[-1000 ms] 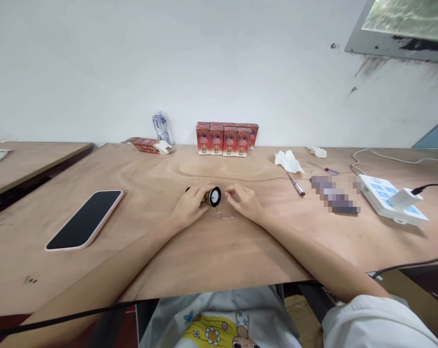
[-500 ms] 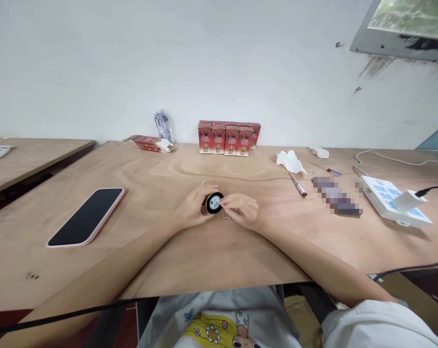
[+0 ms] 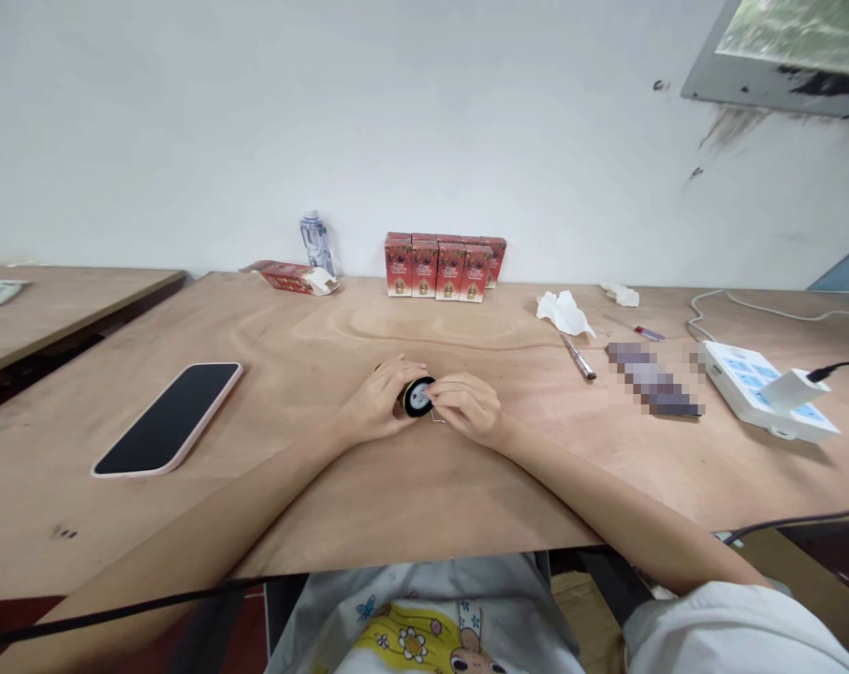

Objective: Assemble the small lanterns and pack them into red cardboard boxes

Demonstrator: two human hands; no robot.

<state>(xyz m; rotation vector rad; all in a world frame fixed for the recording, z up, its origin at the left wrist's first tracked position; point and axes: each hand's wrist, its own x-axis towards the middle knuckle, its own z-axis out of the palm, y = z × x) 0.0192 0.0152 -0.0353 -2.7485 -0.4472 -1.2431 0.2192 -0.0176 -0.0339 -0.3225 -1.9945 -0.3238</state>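
Observation:
My left hand (image 3: pixel 382 401) is wrapped round a small, round black object with a gold rim and a pale disc face (image 3: pixel 418 399), steadying it on its side just above or on the table; which, I cannot tell. The disc faces towards me and carries dark spots. At its right edge, the fingertips of my right hand (image 3: pixel 470 407) are pinched together against the face. Whatever sits between those fingertips is too small to make out. A thin bent wire (image 3: pixel 437 417) sticks out below, beside the right fingers.
A phone (image 3: pixel 168 418) lies left. Along the wall stand red boxes (image 3: pixel 424 270), a plastic bottle (image 3: pixel 315 241) and an opened red box (image 3: pixel 294 278). Right are crumpled tissue (image 3: pixel 563 313), a screwdriver (image 3: pixel 578 358), a pixelated flat object (image 3: pixel 652 379) and a power strip (image 3: pixel 739 374) with cables.
The fingers of my left hand have closed a little further over the top of the round object. My right fingertips stay at its disc, slightly shifted.

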